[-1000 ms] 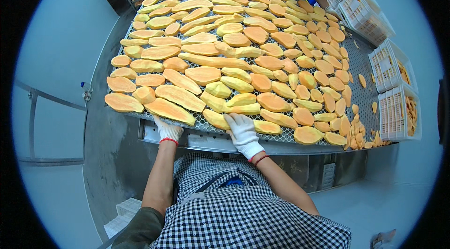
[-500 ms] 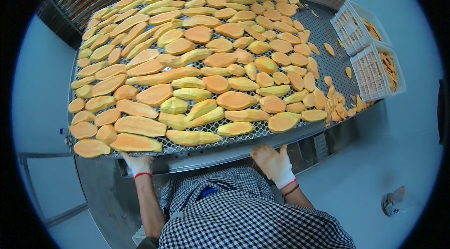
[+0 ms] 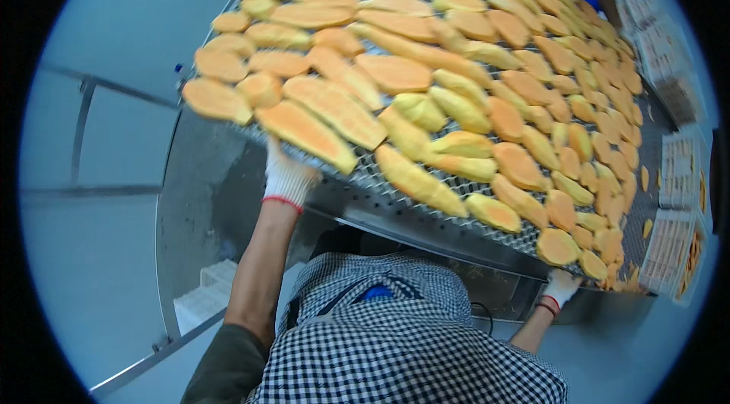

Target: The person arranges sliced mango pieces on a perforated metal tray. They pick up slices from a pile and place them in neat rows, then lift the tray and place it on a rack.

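A wide mesh tray (image 3: pixel 371 170) spreads across the view, covered with long and round orange-yellow slices (image 3: pixel 334 111), which look like sweet potato or mango. My left hand (image 3: pixel 289 178), in a white knit glove with a red cuff, holds the tray's near edge close to its left corner. Its fingertips are hidden under the rim and slices. At the near right corner my right hand (image 3: pixel 561 287), gloved alike, grips the same edge, fingers partly out of sight. The tray's left side looks raised above the metal table (image 3: pixel 205 168).
White plastic crates (image 3: pixel 669 252) with slices in them stand along the right side. Loose slices (image 3: pixel 647 228) lie on the perforated tabletop (image 3: pixel 652 111) there. Another person's dark clothing shows beyond the tray's far edge. More white crates (image 3: pixel 201 301) sit low on the left.
My view has swung to the left. My left hand has lifted its end of the tray. My right hand, apart from the edge before, is now at the near right corner.
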Action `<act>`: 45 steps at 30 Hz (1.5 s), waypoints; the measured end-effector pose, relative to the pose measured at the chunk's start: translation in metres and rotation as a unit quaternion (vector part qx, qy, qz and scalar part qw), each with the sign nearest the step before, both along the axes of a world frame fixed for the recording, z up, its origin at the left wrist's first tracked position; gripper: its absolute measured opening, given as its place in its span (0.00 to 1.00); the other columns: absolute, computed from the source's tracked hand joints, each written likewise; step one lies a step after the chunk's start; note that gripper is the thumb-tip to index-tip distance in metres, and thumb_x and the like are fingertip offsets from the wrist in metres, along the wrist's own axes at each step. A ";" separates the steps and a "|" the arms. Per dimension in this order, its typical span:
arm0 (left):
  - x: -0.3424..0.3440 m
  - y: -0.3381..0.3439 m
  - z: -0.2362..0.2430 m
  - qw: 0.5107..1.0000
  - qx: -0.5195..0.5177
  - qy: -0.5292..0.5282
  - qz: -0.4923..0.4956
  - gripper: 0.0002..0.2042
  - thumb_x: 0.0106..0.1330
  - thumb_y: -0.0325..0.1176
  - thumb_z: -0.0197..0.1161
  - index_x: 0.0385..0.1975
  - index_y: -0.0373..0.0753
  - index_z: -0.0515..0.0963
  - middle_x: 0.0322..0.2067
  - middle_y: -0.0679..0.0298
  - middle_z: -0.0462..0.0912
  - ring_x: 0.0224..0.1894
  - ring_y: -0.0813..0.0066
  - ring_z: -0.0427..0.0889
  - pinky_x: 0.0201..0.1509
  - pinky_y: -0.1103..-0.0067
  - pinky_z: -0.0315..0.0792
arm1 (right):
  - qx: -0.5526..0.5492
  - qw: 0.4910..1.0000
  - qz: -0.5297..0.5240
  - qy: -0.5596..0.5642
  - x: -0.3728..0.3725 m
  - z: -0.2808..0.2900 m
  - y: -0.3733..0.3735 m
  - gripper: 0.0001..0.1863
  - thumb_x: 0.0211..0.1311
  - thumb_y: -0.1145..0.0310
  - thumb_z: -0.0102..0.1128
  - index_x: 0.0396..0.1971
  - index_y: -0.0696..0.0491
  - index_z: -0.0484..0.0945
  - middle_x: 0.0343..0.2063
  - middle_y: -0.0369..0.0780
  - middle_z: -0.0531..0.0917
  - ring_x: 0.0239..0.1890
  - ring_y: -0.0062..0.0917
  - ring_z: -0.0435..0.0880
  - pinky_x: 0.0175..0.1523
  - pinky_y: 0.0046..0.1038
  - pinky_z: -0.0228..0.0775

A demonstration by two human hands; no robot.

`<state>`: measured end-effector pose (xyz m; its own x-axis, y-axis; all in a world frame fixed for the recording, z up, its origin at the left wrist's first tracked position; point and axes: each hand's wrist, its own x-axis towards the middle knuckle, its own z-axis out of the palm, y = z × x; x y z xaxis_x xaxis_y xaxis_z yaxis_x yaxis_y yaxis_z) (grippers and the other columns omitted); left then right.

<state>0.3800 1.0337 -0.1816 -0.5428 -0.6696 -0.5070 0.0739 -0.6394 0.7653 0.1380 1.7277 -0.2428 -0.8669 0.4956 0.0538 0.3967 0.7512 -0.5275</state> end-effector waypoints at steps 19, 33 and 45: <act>-0.032 0.042 0.048 0.934 0.197 0.176 0.241 0.27 0.76 0.56 0.43 0.65 0.45 0.68 0.66 0.60 0.72 0.66 0.59 0.73 0.71 0.57 0.65 | -0.482 0.871 0.031 0.086 -0.051 -0.014 0.028 0.28 0.69 0.52 0.52 0.62 0.53 0.70 0.57 0.37 0.76 0.52 0.35 0.75 0.60 0.33 0.67; -0.011 0.022 0.009 0.997 -0.065 0.016 0.047 0.31 0.70 0.45 0.58 0.71 0.43 0.57 0.64 0.60 0.72 0.67 0.62 0.71 0.70 0.64 0.66 | -0.599 0.764 0.076 0.228 -0.083 -0.053 -0.043 0.27 0.68 0.47 0.53 0.59 0.49 0.72 0.53 0.36 0.78 0.49 0.32 0.76 0.58 0.31 0.68; -0.005 0.047 -0.020 0.954 -0.003 0.281 0.106 0.26 0.71 0.52 0.58 0.61 0.43 0.69 0.45 0.60 0.81 0.36 0.61 0.79 0.37 0.63 0.72 | -0.569 0.671 0.246 0.407 -0.074 0.055 -0.222 0.26 0.66 0.47 0.55 0.58 0.47 0.74 0.53 0.33 0.78 0.50 0.27 0.75 0.59 0.30 0.67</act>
